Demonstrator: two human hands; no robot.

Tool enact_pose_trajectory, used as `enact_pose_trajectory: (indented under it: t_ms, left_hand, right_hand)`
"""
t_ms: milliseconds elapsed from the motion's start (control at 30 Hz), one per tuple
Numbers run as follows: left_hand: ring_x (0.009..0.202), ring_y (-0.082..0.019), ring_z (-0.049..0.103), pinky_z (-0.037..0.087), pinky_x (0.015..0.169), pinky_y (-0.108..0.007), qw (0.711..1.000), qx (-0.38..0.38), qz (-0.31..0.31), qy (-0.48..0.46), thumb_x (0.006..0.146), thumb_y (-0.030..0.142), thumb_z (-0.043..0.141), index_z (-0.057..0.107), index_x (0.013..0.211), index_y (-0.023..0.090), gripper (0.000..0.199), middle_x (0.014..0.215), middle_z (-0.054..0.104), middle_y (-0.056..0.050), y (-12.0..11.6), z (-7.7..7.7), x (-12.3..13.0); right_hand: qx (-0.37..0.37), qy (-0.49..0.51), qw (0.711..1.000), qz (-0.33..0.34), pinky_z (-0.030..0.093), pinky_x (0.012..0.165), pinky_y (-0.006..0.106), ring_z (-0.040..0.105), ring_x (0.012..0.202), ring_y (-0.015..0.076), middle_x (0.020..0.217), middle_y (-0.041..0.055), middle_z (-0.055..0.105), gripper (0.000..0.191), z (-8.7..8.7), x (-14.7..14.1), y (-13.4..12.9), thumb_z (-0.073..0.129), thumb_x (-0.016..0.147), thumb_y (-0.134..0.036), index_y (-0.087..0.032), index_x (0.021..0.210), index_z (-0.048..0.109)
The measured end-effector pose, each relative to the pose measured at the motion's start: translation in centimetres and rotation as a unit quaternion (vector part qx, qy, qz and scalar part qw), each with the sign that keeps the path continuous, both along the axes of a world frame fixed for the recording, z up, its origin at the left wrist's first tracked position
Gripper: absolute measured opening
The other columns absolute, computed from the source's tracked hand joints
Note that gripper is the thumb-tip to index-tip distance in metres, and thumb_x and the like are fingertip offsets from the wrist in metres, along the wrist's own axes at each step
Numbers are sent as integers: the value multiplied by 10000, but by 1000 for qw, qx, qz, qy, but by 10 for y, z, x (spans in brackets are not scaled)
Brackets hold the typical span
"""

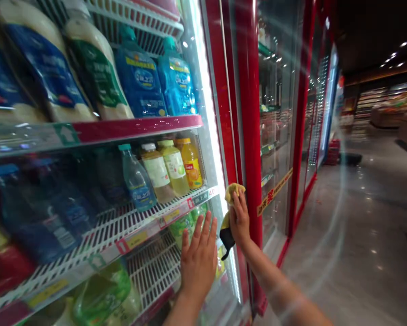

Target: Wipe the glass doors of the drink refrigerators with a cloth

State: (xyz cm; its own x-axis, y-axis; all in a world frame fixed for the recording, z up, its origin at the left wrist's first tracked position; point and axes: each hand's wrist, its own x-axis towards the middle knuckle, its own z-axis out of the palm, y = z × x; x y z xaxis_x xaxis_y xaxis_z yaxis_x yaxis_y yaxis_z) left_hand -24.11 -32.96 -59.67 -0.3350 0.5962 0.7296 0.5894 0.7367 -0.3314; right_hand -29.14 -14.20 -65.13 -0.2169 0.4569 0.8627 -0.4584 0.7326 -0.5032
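My left hand (199, 259) lies flat with its fingers apart on the glass door (203, 90) of a refrigerated display case, in front of the lower shelf. My right hand (240, 218) grips a yellow cloth (233, 193) against the glass near the red door frame (249, 113). A black part (227, 240) hangs below the cloth, and I cannot tell if it is a second cloth. Behind the glass stand bottled drinks (172, 166) and blue bottles of liquid (140, 77).
White wire shelves (155, 267) with price tags hold more bottles behind the glass. More red-framed glass doors (301, 127) continue to the right. A polished tiled floor (346, 235) runs alongside them, with a dark low object (351, 158) and lit store shelves (369, 104) farther back.
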Motion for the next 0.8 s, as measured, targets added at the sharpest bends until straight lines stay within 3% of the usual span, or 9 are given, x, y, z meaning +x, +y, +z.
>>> enact_pose_trajectory:
  t_ms: [67, 133, 200, 333, 400, 500, 633, 700, 800]
  left_hand:
    - [1603, -173, 16, -93, 1301, -442, 1000, -21, 0, -18, 942, 324, 569, 310, 1607, 252, 717, 1675, 300, -15, -7, 3, 2]
    - [1603, -172, 32, -67, 1308, -409, 998, -44, -5, -41, 926, 327, 595, 318, 1605, 252, 737, 1678, 298, -18, -17, 8, 6]
    - [1603, -182, 67, -33, 1313, -396, 996, -63, -5, -66, 912, 316, 614, 318, 1606, 255, 757, 1686, 282, -20, -28, 18, 10]
    - [1600, -214, 119, 45, 1318, -440, 992, -78, 16, -97, 899, 301, 628, 298, 1613, 265, 787, 1691, 276, -34, -41, 47, 20]
    - [1600, -239, 125, 64, 1313, -491, 991, -76, 36, -103, 906, 323, 625, 287, 1616, 268, 789, 1693, 269, -49, -43, 60, 26]
    - [1599, -271, 123, 70, 1304, -538, 989, -61, 71, -110, 910, 354, 624, 279, 1619, 269, 793, 1703, 235, -69, -48, 68, 38]
    - [1598, -263, 135, 121, 1303, -522, 986, -66, 86, -128, 907, 361, 629, 304, 1609, 287, 777, 1709, 226, -54, -65, 67, 55]
    - [1596, -260, 146, 163, 1299, -512, 984, -74, 86, -139, 899, 356, 638, 338, 1595, 290, 760, 1709, 227, -46, -75, 71, 64]
    - [1592, -271, 159, 225, 1283, -520, 979, -82, 98, -158, 893, 312, 633, 372, 1579, 281, 735, 1711, 216, -55, -86, 83, 75]
  right_hand:
    - [-52, -60, 997, -5, 373, 1214, 536, 272, 1561, 248, 1706, 71, 248, 587, -20, 10, -10, 395, 1046, -211, -343, 1610, 296]
    - [-70, -86, 994, 2, 392, 1200, 532, 288, 1556, 242, 1698, 81, 270, 583, -21, 17, -15, 346, 1049, -188, -332, 1611, 297]
    - [-73, -92, 993, 8, 391, 1201, 524, 290, 1555, 230, 1691, 80, 289, 582, 6, 18, -12, 302, 1046, -167, -326, 1605, 318]
    - [-50, -88, 995, 8, 303, 1239, 552, 162, 1592, 227, 1716, 63, 213, 621, 100, 3, -4, 287, 1030, -158, -328, 1626, 253]
    - [-37, -104, 994, 10, 242, 1244, 611, 79, 1603, 259, 1731, 66, 141, 674, 122, 2, -10, 359, 1015, -181, -332, 1644, 169]
    - [-20, -150, 988, 25, 202, 1225, 681, 2, 1603, 311, 1740, 87, 65, 825, 98, 16, -28, 466, 946, -149, -328, 1652, 77]
    - [-19, -166, 985, 46, 371, 1184, 552, 90, 1601, 266, 1735, 89, 115, 903, 46, 33, -32, 346, 847, 30, -356, 1641, 155]
    - [-37, -160, 985, 45, 418, 1152, 494, 163, 1591, 251, 1730, 93, 148, 888, 50, 33, -24, 315, 847, 35, -359, 1634, 197]
    - [-61, -138, 987, 50, 422, 1144, 469, 231, 1572, 255, 1721, 118, 163, 873, 88, 24, -18, 322, 845, 3, -318, 1644, 180]
